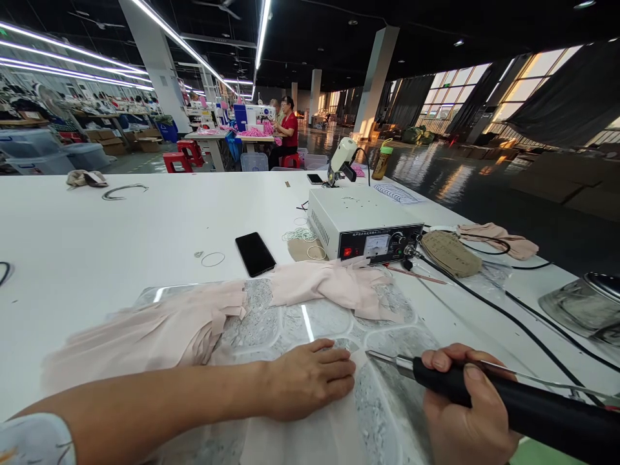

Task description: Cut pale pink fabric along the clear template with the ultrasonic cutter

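My left hand (310, 380) lies flat with fingers stretched out, pressing a pale pink fabric piece (334, 426) onto a glass plate (271, 323). My right hand (465, 407) grips a black-handled cutting tool (513, 403); its metal tip (382, 358) points at the fabric just right of my left fingertips. More pink fabric strips (159, 329) are piled at the left of the plate, and another pile (334, 284) lies at its far side.
A white control box (363, 229) with a dial stands beyond the plate, black cables (508, 316) running from it. A black phone (254, 254), thin rings (213, 259), a tan pad (450, 253) and a metal dish (581, 307) lie around. A person in red (288, 132) sits far behind.
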Demonstrator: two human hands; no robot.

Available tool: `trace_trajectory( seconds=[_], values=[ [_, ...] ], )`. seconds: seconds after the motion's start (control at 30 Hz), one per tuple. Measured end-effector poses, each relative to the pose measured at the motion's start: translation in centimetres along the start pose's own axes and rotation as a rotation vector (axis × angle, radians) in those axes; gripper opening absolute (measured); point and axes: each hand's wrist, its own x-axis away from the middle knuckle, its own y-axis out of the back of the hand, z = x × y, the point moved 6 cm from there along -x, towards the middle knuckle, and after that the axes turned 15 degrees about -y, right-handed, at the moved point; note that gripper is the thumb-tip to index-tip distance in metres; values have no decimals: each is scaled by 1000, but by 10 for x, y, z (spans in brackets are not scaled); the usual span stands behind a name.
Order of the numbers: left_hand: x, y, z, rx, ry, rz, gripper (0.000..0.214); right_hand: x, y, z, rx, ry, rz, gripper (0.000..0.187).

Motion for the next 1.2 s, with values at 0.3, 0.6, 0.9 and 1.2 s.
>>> trace_trajectory(
  seconds=[0.3,0.6,0.9,1.2],
  values=[
    [-1,0,1,10,-4,-2,24,8,-13,-4,-1,-36,48,14],
    [-2,1,1,-7,-6,-5,27,10,-15,-6,26,-6,85,13],
    [-2,2,0,-11,-21,-19,25,9,-19,-5,52,16,129,15],
    [-2,2,1,-2,-13,-9,27,11,-4,4,48,-33,109,11]
  ],
)
